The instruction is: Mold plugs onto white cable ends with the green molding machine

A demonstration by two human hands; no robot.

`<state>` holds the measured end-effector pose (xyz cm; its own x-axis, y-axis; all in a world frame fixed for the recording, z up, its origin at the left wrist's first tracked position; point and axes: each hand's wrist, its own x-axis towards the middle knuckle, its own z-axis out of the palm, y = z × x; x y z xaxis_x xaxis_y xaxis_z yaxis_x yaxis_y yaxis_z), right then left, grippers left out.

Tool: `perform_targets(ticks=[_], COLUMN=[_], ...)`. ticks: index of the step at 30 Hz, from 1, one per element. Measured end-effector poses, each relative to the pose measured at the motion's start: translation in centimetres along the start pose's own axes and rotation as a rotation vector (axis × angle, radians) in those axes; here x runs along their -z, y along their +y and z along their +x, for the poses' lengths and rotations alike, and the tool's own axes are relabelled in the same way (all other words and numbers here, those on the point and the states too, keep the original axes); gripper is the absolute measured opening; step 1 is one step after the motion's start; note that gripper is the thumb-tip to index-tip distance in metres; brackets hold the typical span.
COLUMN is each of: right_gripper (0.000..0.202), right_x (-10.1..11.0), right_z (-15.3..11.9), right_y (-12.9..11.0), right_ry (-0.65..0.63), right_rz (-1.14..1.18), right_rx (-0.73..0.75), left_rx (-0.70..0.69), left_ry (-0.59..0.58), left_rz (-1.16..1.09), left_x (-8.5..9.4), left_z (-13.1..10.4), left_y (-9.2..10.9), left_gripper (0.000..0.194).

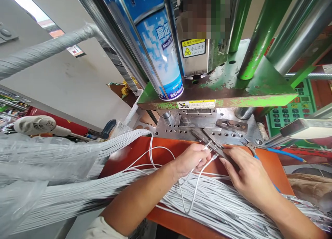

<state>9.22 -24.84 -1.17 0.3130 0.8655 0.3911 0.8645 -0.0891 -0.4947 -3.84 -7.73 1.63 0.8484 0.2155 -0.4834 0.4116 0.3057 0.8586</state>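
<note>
My left hand [192,159] pinches a white cable [198,177] close to its end, fingers closed. A second white cable end with a small plug [214,157] hangs just right of these fingers. My right hand [250,173] is closed around a long, flat grey metal tool [220,152] that slants up and left toward the press. The tool's far part meets the cable end in front of my left fingers; the exact contact is too small to make out. Beneath both hands lies a thick bundle of white cables [202,194] on an orange-red board [121,158].
Ahead stands a green press [259,94] with a steel mould plate [166,126] and a hot-surface warning label [193,47]. A blue spray can [160,56] is on its ledge. Blue-handled cutters [251,147] lie right, beside a green control panel [292,111]. Plastic-wrapped cables [46,159] fill the left.
</note>
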Motion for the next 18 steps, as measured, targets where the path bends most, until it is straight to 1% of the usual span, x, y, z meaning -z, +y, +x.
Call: perform_targets(ticks=[2,3,6,8,14,18], right_gripper=[0.018,0.019,0.018,0.017,0.017,0.016], right_x=[0.0,-0.1,-0.1,-0.1,-0.2,-0.2], right_z=[0.0,-0.1,-0.2,-0.2,-0.1,-0.1], right_y=[0.1,0.2,0.5,0.6,0.2,0.1], right_ry=[0.012,0.029,0.083,0.093,0.058,0.038], right_rz=[0.005,0.005,-0.008,-0.019,-0.017,-0.023], right_rx=[-0.035,-0.058,-0.128,-0.135,-0.075,0.004], left_rx=[-0.020,-0.048,-0.189,-0.232,-0.089,-0.070], left_ry=[0.004,0.031,0.191,0.258,0.251,0.226], left_rz=[0.077,0.143,0.339,0.355,0.140,0.100], left_x=[0.1,0.2,0.7,1.0,1.2,1.0], left_z=[0.0,0.1,0.3,0.5,1.2,1.4], left_y=[0.0,-0.1,-0.4,-0.7,-0.7,-0.6], left_gripper=[0.032,0.035,0.037,0.035,0.032,0.034])
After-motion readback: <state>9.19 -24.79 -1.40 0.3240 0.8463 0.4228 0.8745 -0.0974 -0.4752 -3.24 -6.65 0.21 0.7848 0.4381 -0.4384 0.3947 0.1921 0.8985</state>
